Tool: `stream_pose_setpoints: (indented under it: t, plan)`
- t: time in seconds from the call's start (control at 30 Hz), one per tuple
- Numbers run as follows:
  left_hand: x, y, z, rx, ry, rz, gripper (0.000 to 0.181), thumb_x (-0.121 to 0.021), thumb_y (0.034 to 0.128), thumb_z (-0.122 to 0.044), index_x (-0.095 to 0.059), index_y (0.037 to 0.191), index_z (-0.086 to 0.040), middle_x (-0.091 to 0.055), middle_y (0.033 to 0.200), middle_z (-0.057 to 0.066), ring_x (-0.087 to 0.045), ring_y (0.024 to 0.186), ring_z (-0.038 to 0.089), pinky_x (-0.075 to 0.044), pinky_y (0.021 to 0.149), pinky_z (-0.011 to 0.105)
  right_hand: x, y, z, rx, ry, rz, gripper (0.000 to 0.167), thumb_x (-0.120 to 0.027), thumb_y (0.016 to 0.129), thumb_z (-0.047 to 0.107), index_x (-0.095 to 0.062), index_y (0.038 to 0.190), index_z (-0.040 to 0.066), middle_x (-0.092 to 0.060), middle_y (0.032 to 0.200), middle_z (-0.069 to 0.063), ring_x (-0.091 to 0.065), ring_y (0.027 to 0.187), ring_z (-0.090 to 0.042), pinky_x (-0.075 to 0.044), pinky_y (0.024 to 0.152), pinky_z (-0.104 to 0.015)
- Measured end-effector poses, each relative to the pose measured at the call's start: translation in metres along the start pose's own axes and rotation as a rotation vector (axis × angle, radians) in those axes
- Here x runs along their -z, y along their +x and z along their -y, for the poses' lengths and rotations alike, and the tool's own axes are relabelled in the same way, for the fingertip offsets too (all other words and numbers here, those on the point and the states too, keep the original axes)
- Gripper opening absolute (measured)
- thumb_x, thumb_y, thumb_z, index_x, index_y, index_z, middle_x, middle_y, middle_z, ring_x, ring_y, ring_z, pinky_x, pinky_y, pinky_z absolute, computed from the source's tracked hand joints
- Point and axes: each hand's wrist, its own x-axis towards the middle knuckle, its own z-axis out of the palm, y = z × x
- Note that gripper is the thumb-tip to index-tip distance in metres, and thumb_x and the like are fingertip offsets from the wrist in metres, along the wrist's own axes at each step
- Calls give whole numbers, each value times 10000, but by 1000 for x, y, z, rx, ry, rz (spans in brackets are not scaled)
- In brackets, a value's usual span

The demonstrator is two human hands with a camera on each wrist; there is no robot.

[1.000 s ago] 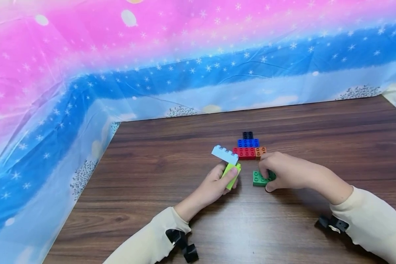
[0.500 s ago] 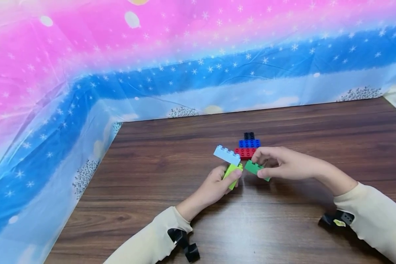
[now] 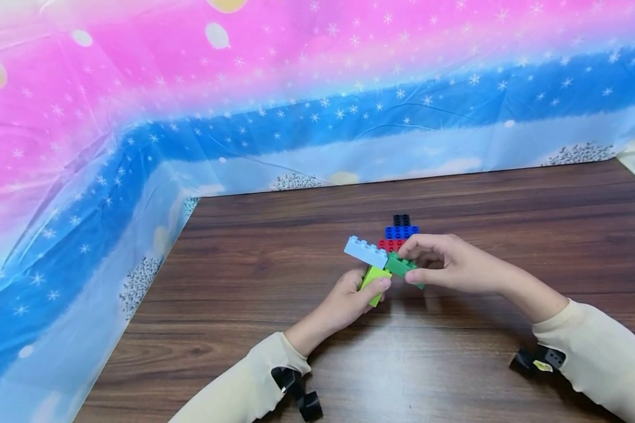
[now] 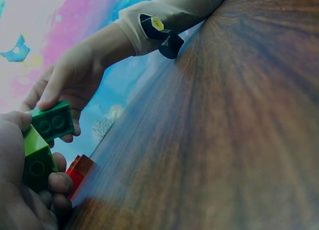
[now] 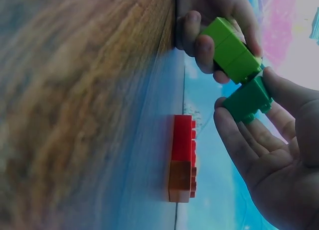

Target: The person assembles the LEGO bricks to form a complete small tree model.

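Tons of room for a hand across the tabletop [image 3: 217, 264] at the left of the frame, plus a decent lane at lower centre between the sleeves [image 3: 249, 376]. Middle's jammed though: left hand [image 3: 344, 299] with lime brick [image 3: 371, 289], right hand [image 3: 457, 264] with green brick [image 3: 400, 265]. Red brick [image 3: 388, 244], blue brick [image 3: 402, 232], black brick [image 3: 401, 220] block just behind, then patterned cloth [image 3: 275, 135] walls off the back.

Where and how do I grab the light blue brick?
Probably pinch the light blue brick by its left end's long sides, from the left: that end juts out free, while the green brick and the lime piece in the left hand crowd its other end.
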Motion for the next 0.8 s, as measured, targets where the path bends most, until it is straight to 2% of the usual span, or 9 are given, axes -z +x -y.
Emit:
stream_pose_setpoints:
  t: [0.17,0.4,0.57,0.8]
  plan:
    - [0,0,0,0,12,2,386,-524,1122,-280,-593,1014,85,-530,724,0,-421,560,80,-364,524,227,0,-1,4,7,-18,-21,229,-718,1028,167,-669,1246,117,-750,1103,-13,-709,965,-164,-598,855,-333]
    - [-1,1,-1,22,5,0,326,-518,1126,-244,-589,1078,70,-574,797,47,-436,571,86,-369,525,224,0,-2,3,21,-48,-24,246,-732,1018,163,-677,1252,108,-757,1088,-1,-711,916,-148,-602,795,-333]
    - [-2,1,-1,29,-1,4,319,-522,1126,-254,-584,1043,48,-576,793,42,-442,576,87,-372,527,224,0,-2,1,12,-41,-16,248,-719,1027,167,-675,1261,97,-752,1098,16,-709,926,-150,-599,807,-331]
    - [-1,0,0,25,2,1,339,-510,1130,-253,-587,1037,63,-574,793,54,-440,573,92,-371,528,226,-1,-1,0,23,-9,-2,245,-730,1019,160,-675,1251,99,-763,1095,-30,-713,912,-167,-600,798,-340]
